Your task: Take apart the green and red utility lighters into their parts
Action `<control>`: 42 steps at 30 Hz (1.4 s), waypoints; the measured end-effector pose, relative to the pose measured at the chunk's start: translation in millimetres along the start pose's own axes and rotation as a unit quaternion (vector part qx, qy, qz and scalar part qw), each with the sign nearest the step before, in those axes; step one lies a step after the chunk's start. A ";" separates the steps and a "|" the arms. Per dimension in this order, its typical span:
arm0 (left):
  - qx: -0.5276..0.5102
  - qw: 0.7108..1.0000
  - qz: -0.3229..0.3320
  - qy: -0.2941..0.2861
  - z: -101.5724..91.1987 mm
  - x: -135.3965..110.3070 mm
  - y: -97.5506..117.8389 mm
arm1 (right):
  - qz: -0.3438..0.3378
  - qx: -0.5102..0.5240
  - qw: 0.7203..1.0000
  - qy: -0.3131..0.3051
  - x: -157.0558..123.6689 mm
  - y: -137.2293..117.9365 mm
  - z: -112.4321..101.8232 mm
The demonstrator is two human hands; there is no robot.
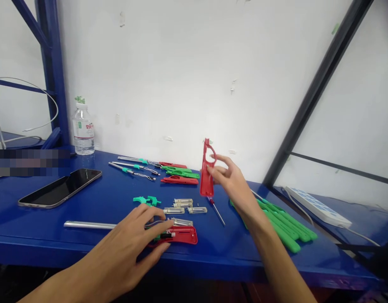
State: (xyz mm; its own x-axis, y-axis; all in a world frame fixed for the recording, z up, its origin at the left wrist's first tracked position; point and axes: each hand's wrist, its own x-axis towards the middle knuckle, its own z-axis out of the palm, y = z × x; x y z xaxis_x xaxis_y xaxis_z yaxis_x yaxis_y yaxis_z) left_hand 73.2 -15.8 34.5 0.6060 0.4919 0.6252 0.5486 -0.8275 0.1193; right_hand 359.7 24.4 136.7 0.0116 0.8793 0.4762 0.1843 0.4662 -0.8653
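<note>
Shell of ringed red plastic point(207, 185), twelve o'clock, is pinched by right hand point(233, 179); left hand point(127, 235), fingers spread, straddles another red shell point(190, 236) (gripping, I cannot tell). Clear plastic bottle point(83, 144), eleven o'clock, bears blurred red Chinese lettering point(89, 126).

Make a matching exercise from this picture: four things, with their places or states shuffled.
Things:
1. Raised red shell
2. Phone
3. Water bottle
4. Green pile

Places or states:
A. Beside the blue post
B. Nearest the power strip
C. In the right hand
D. Lying flat, screen up

Pairs: 1-C, 2-D, 3-A, 4-B
</note>
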 end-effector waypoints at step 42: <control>-0.108 0.993 -0.046 -0.025 11.3 -0.2 -6.7 | -0.044 -0.229 0.957 0.171 -120.5 33.2 -11.8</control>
State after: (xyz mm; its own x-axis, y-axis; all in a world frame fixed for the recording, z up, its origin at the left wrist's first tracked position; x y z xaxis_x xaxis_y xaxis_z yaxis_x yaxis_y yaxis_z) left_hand 76.0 -7.3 24.9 0.5888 0.5770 0.5659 0.4700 -0.8141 0.3411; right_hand 376.1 -67.2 52.4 0.2825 0.7183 0.6358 0.6099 0.3771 -0.6970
